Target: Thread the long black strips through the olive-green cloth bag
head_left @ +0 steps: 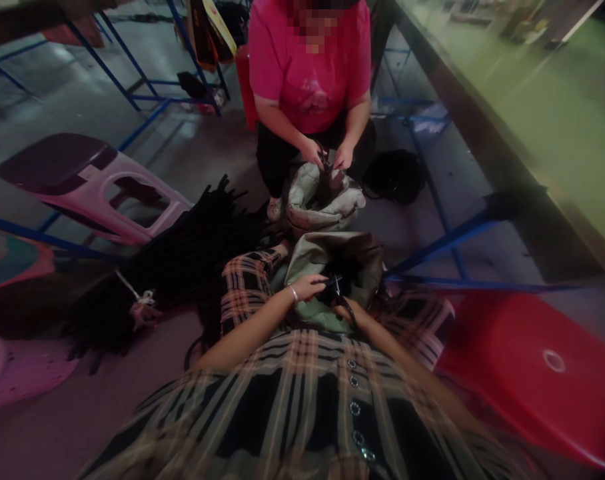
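Over the open mouth of a green-grey sack [302, 257], between my knees, both my hands are close together. My left hand [310, 287], with a bracelet at its wrist, pinches the end of a black piece [335, 281] with a shiny part. My right hand [343, 309] is closed around a black strap [351, 313] that curves down past the wrist. Its fingers are partly hidden, and the dark contents of the sack cannot be made out.
A co-worker in a pink shirt [312, 87] sits opposite, both hands over a pale sack [322, 217]. At left lie a tied bundle of black strips [182, 260], a stool [62, 163] and a pink basket [27, 370]. A red stool [522, 360] and a blue-framed table [482, 127] are at right.
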Available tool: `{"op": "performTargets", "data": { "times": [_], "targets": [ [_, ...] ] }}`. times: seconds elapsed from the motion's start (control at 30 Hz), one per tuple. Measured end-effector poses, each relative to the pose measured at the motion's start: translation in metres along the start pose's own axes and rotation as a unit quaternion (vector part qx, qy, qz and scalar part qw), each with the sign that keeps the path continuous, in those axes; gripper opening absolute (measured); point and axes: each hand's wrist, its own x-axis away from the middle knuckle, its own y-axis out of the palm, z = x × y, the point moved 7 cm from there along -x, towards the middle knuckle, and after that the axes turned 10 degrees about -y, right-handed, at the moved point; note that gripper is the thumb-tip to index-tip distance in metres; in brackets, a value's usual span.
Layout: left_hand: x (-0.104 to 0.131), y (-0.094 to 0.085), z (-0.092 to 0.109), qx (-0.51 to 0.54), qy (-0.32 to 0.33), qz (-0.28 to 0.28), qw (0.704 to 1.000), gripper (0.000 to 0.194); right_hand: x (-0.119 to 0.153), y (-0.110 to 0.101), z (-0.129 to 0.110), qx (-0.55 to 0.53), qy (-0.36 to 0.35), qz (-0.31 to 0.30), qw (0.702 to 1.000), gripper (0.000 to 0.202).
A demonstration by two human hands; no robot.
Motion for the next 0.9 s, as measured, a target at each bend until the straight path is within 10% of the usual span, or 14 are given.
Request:
{"op": "performTargets", "data": {
  "times": [0.9],
  "targets": [
    [-0.001, -0.002, -0.006, -0.009, -0.047, 0.008, 0.999, 0.047, 0.008, 0.012, 0.005, -0.068, 0.092, 0.057, 0.992, 0.011]
  ]
}}
